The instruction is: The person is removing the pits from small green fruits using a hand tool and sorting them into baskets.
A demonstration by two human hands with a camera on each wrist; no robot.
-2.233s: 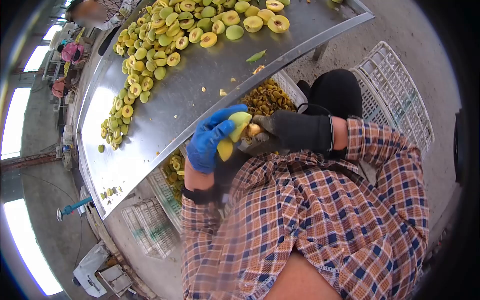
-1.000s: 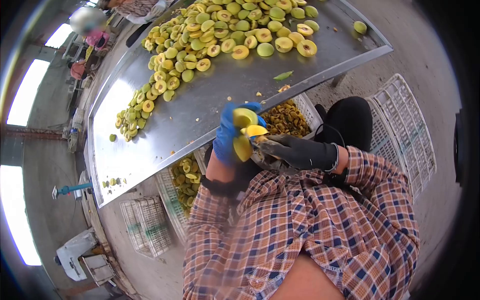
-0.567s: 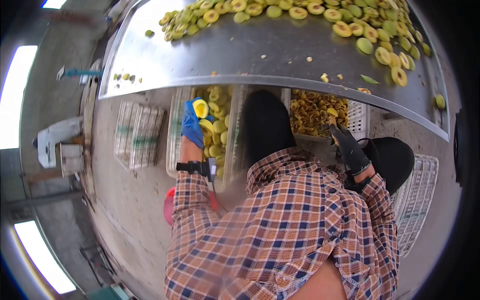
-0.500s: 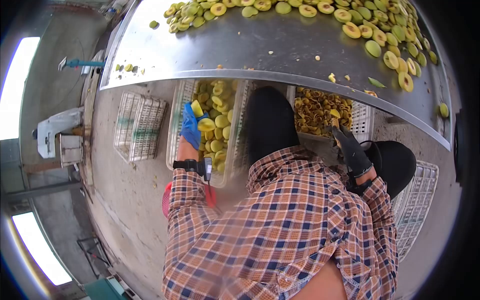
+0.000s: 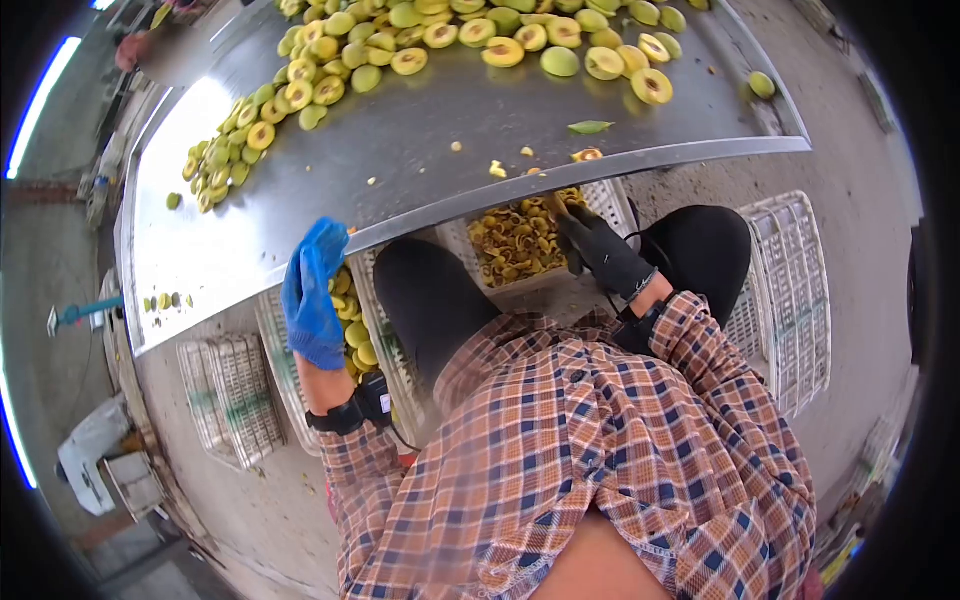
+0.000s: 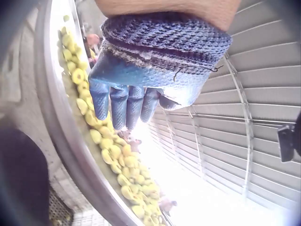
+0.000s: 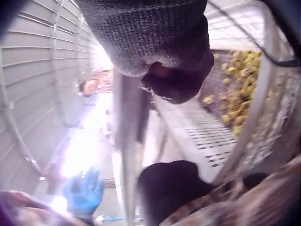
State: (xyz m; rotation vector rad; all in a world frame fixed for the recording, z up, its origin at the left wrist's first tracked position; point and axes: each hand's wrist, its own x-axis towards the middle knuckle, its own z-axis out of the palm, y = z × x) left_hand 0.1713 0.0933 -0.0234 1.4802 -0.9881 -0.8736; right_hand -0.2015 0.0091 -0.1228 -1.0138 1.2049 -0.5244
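Observation:
My left hand (image 5: 318, 295), in a blue glove, is raised at the metal table's (image 5: 400, 160) near edge, left of my knee. Its fingers hang loosely bent in the left wrist view, and the hand (image 6: 146, 80) holds nothing. My right hand (image 5: 605, 250), black-gloved, is over the right part of a crate of brown-yellow scraps (image 5: 515, 240). A small tan object (image 5: 556, 204) shows at its fingertips; what it is cannot be told. In the right wrist view the hand (image 7: 174, 61) is curled, its grip hidden. Halved green-yellow fruits (image 5: 360, 55) lie heaped across the table.
Beneath the table's left part, a crate holds fruit halves (image 5: 358, 335). My black-clad knee (image 5: 420, 290) stands between the two crates. White crates stand at the far left (image 5: 235, 400) and right (image 5: 790, 300). A leaf (image 5: 591, 127) lies near the table edge.
My left hand has let go of the yellow-green fruit pieces and risen from the left crate to the table edge. My right hand stays by the scrap crate; the yellow piece at its fingertips is gone.

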